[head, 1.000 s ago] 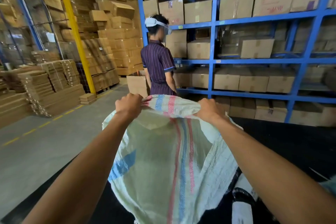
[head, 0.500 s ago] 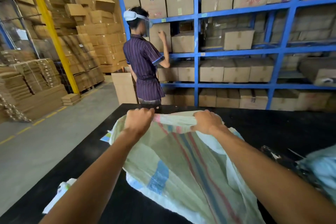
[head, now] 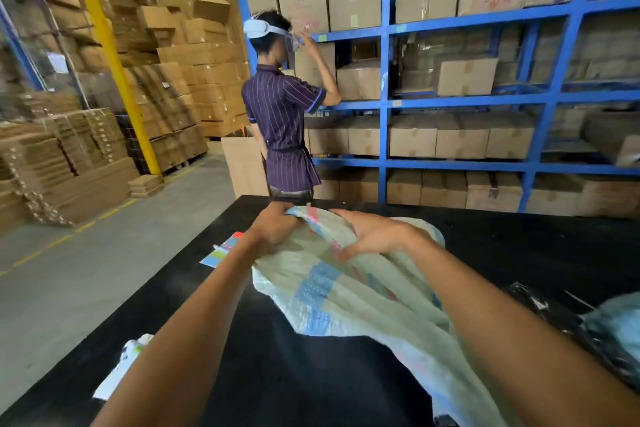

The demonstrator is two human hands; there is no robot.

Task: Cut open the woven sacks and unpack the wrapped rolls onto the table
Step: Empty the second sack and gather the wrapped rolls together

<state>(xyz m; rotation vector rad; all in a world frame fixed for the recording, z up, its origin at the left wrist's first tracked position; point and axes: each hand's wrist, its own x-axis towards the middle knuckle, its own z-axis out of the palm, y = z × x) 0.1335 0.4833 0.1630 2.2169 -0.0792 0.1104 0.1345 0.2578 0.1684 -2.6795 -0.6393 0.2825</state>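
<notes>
Both hands on woven sack [head: 346, 291], now dropped flat onto table [head: 519, 253] from held-up. Left hand [head: 273, 229] clamps bunched edge at 12 o'clock; right hand [head: 374, 236] has loosened, fingers spread. Sack looks emptied; likely being set aside.

Person [head: 282, 121] facing blue racking [head: 383, 104]; cartons [head: 412, 140] shelved.

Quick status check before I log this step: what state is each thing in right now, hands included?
Left hand: grips the far edge of the sack.
Right hand: fingers spread, resting on the sack.
Woven sack: limp and crumpled, lying on the table.
Black table: bears the sack.
Colourful paper: flat at the table's left edge.
Black-wrapped item: lying at right, blurred.
</notes>
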